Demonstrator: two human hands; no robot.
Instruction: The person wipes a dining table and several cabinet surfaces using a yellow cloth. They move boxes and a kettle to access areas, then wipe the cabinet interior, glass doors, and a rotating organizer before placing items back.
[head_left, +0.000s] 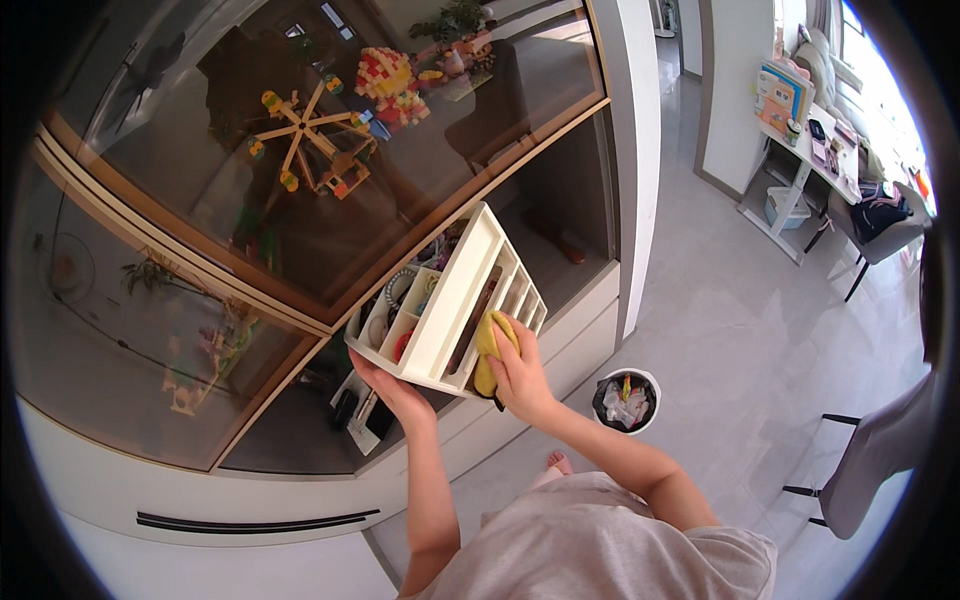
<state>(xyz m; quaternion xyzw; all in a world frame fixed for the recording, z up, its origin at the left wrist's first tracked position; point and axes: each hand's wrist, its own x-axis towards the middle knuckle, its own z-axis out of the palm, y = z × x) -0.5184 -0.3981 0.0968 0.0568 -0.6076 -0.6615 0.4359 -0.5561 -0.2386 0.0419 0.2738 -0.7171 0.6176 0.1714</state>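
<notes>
A white plastic desk organizer (451, 298) sits tilted at the front of an open cabinet niche. My left hand (397, 391) grips it from beneath its near left corner. In my right hand (523, 373) is a folded yellow cloth (489, 346), pressed against the slatted front of the organizer. Small compartments at the organizer's left side hold a beaded bracelet (397, 286), a red item (403, 345) and other small things. The cloth and right fingers hide part of the slatted face.
Glass cabinet doors (300, 247) rise above the niche, with a toy Ferris wheel (303, 127) behind the glass. Dark items and papers (360, 420) lie in the niche. A lined trash bin (627, 401) stands on the floor at right. Beyond are chairs (870, 457) and a desk (825, 157).
</notes>
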